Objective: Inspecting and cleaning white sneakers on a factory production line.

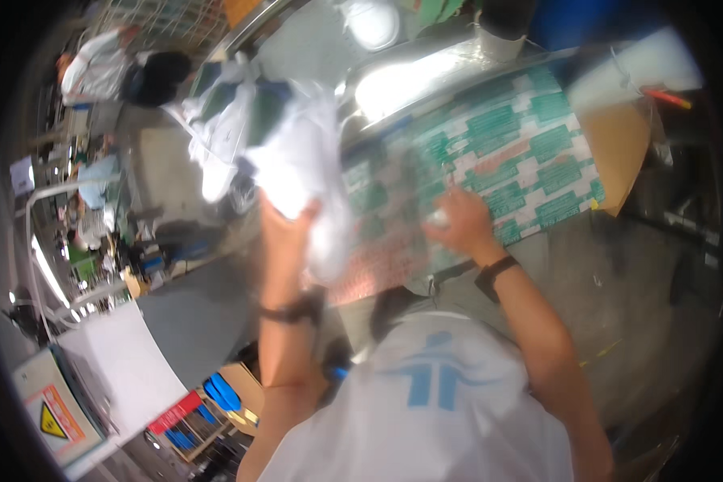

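My left hand [287, 229] is closed round a white shoe [301, 157], which is smeared by motion. Just beyond it, to the left, are more white shoes [217, 136] with dark green parts; whether they touch the held one I cannot tell. My right hand [464, 218] is over a table covering printed in green and white [530, 173]. Its fingers are pinched on a small pale object, with a thin tip showing above them; the kind is too blurred to tell.
A brown cardboard piece [614, 145] lies at the table's right end, near a red, pen-like stick [667, 98]. Beyond the shiny metal edge [414, 84] is another white shoe [371, 22]. Blue items [221, 392] sit on a rack at lower left. Another person [100, 68] is at far left.
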`<state>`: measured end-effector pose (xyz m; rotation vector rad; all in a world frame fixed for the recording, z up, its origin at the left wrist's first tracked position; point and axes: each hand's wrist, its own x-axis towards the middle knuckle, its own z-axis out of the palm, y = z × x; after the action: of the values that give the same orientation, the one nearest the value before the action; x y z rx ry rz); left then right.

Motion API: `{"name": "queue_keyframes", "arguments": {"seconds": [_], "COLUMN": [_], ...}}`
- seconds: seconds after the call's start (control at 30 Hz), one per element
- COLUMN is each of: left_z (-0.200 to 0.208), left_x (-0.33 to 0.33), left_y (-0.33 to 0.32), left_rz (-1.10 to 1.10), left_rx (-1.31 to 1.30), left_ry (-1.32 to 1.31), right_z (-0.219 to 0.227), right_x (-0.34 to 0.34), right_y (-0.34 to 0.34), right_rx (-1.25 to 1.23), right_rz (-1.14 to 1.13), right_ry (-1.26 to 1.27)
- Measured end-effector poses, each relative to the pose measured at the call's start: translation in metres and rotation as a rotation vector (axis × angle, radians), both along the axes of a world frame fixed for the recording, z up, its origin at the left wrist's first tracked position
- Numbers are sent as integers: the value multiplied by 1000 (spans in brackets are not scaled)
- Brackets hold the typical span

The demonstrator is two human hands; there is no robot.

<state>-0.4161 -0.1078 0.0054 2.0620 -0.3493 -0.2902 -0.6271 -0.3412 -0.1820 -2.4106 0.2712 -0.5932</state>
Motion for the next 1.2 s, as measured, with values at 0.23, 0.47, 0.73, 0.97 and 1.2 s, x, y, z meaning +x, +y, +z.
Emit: {"name": "queue_keyframes", "arguments": {"seconds": [0.23,0.47,0.73,0.97,1.2], "left_z": [-100,-78,-116,-75,-62], "left_x": [-159,-115,-24,-21,-13], "left_y": [12,17,82,54,40], "left_rz": [97,251,484,-499,-519], "left_rx": [241,-394,-280,105,218], "left_ry": [51,299,738,-299,-252], "right_z": [15,45,121,119,127], "right_x": [-4,-54,-16,-5,4], "right_y": [0,46,121,134,178], "right_rx": [30,686,-77,-295,244], "right_rz": [17,-114,497,509,435], "right_ry": [86,220,-52,33,307]}}
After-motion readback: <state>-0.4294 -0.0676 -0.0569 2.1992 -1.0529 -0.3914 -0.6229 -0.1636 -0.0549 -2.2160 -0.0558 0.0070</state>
